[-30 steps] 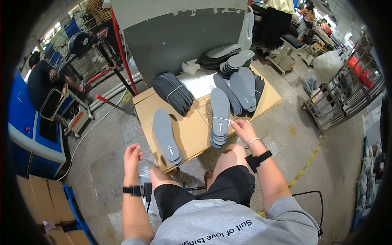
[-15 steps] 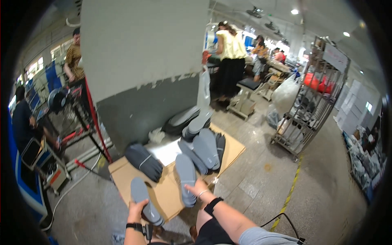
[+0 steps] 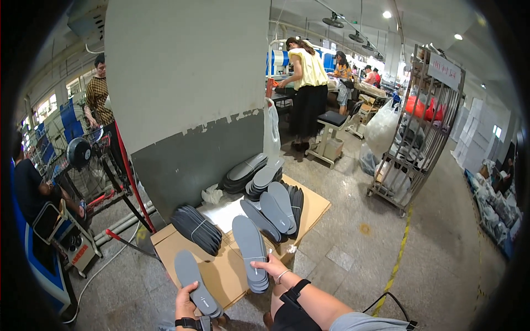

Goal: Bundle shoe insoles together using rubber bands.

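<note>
My left hand grips a few grey shoe insoles by their near side, thumb on top, over the cardboard's near left corner. At the cardboard's front edge, my right hand is closed on a banded stack of grey insoles, thumb across the top. Behind it lie loose-looking grey insoles beside more bundles. A dark banded bundle rests on its side at the left. Two further insole stacks sit at the back near the pillar. The fingers under both held stacks are hidden.
The cardboard sheet tops a low support in front of a grey-and-white pillar. A fan and red poles stand left. A metal rack trolley is at right, past a stool. Several people work farther off.
The view has tilted and shifted slightly. Both hands keep their hold on the insoles, and the stacks on the cardboard lie as before.
</note>
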Available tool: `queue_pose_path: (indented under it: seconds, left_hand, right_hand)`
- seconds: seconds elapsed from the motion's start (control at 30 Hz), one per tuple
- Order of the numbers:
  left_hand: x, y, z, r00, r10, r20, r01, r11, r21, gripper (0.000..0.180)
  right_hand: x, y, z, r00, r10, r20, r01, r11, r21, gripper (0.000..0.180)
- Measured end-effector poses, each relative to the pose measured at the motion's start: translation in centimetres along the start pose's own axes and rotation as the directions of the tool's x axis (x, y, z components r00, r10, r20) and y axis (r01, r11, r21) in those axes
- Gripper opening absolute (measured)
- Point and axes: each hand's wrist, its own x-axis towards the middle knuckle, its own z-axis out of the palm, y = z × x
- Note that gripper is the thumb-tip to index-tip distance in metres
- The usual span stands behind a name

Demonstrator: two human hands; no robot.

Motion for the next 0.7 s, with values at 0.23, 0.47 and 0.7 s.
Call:
queue_pose_path:
  seconds: [0.23,0.47,0.7]
  left_hand:
    - [-4.9,0.9,1.3,0.997,0.063,0.042,-0.056,0.986,-0.16,0.049]
    - [-9.2,4.3,5.6,0.822,0.529,0.212,-0.543,0.839,0.014,0.055]
    - [-7.2,1.3,4.2,0.791,0.563,0.239,-0.605,0.775,0.18,0.062]
  right_hand:
    - [-0.8,0.3,2.1,0.991,0.025,0.135,-0.036,0.997,0.074,0.069]
    - [-0.9,0.2,4.1,0.987,-0.117,0.11,0.118,0.993,-0.003,0.064]
    - [-1.7,-0.5,4.6,0.895,-0.434,0.107,0.442,0.895,-0.066,0.061]
